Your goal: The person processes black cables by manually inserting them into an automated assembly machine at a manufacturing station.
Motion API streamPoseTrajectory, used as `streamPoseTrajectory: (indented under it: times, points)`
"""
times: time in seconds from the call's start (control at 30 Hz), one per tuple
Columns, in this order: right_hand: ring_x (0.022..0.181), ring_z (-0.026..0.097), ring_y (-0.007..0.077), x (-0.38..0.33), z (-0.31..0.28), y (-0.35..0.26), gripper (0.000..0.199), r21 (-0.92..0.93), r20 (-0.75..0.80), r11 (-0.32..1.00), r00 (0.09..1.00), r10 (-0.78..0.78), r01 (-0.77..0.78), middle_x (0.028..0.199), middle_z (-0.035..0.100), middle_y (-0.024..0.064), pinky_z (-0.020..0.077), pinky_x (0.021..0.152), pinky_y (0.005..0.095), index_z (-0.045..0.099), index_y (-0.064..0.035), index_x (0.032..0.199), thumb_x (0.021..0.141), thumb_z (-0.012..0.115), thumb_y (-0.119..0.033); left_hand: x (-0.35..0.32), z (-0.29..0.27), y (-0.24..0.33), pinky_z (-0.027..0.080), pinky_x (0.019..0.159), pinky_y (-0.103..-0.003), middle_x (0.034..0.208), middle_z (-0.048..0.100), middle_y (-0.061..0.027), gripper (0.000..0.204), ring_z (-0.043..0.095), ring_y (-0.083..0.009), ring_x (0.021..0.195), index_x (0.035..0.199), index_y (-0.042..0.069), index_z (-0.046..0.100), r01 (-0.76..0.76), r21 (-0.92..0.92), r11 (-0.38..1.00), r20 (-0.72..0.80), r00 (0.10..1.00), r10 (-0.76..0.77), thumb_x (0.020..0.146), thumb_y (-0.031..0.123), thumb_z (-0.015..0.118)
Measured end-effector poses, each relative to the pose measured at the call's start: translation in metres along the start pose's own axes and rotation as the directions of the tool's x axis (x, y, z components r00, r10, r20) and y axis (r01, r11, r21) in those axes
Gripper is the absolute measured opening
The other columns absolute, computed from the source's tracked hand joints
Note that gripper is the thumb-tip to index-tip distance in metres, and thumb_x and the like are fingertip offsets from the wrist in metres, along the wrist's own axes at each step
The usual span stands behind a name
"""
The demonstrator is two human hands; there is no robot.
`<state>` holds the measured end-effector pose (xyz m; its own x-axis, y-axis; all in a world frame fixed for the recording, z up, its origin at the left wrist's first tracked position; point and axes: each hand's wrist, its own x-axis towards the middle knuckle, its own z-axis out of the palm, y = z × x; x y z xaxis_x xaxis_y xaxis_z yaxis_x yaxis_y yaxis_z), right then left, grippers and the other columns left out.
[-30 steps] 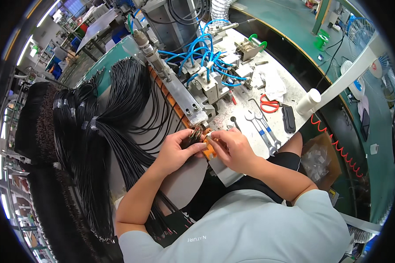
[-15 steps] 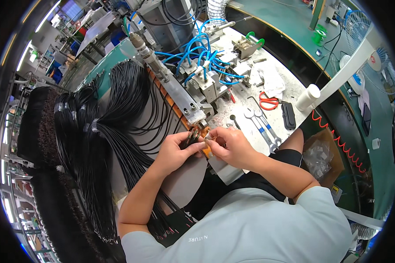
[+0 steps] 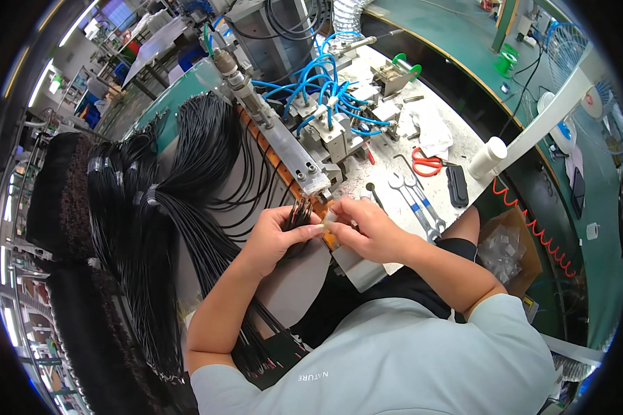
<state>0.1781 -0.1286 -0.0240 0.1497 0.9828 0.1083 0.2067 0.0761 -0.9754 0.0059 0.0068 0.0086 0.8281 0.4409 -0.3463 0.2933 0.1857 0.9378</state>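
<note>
My left hand (image 3: 271, 236) is closed round a small bundle of black cables (image 3: 299, 213), whose tips stick up above the fingers. My right hand (image 3: 372, 232) meets it at the fingertips, thumb and index finger pinched together close to the left thumb. Something whitish shows at the right fingertips; whether it is a wrap on the finger or a held piece I cannot tell. Just beyond both hands is the metal bar (image 3: 304, 170) of a bench machine, with an orange strip (image 3: 280, 170) along its side.
Long bundles of black cable (image 3: 199, 142) drape over the left side. Blue air tubes (image 3: 325, 86) crowd the machine. On the white bench lie wrenches (image 3: 415, 197), red-handled scissors (image 3: 426, 162), a black case (image 3: 457, 185) and a white cylinder (image 3: 488, 156). An open carton (image 3: 516, 242) stands at right.
The cable tips now stand more upright and show more clearly above my left hand. My right fingers have shifted slightly, still against the left thumb. The whole view has moved a little.
</note>
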Motion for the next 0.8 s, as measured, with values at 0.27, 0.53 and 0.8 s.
streamPoseTrajectory:
  times: [0.27, 0.53, 0.8]
  points:
    - [0.06, 0.05, 0.0105, 0.015, -0.002, 0.022, 0.015, -0.706, -0.049, 0.607, 0.83, -0.555, 0.364, 0.067, 0.053, 0.0015, 0.0381, 0.054, 0.0276, 0.055, -0.0036, 0.092, 0.095, 0.064, -0.016, -0.01, 0.014, 0.003, 0.048, 0.066, -0.023, 0.085, 0.071, -0.002, 0.02, 0.063, -0.0078, 0.075, 0.103, -0.001, 0.071, -0.279, 0.412, 0.867, -0.18, 0.908, 0.378, 0.088, 0.012, 0.072]
    - [0.059, 0.043, 0.0048, 0.006, -0.001, 0.062, 0.017, 0.129, -0.264, 0.976, 0.943, 0.203, -0.174, 0.067, 0.051, -0.0027, 0.033, 0.051, 0.0233, 0.054, -0.0047, 0.089, 0.096, 0.064, -0.018, -0.003, -0.002, -0.005, 0.049, 0.059, -0.029, 0.073, 0.067, -0.0062, 0.017, 0.063, -0.0132, 0.064, 0.097, 0.002, 0.072, -0.298, 0.708, 0.64, 0.041, 0.922, 0.385, 0.083, 0.013, 0.074]
    - [0.061, 0.045, 0.0077, 0.016, -0.015, 0.047, 0.023, 0.343, -0.046, 0.854, 0.9, 0.433, -0.392, 0.067, 0.054, -0.0004, 0.0395, 0.055, 0.0261, 0.054, -0.0026, 0.085, 0.095, 0.064, -0.021, 0.001, 0.009, -0.019, 0.048, 0.056, -0.037, 0.07, 0.06, -0.0091, 0.019, 0.06, -0.029, 0.062, 0.086, 0.006, 0.071, -0.224, 0.927, 0.302, 0.029, 0.843, 0.537, 0.071, 0.017, 0.076]
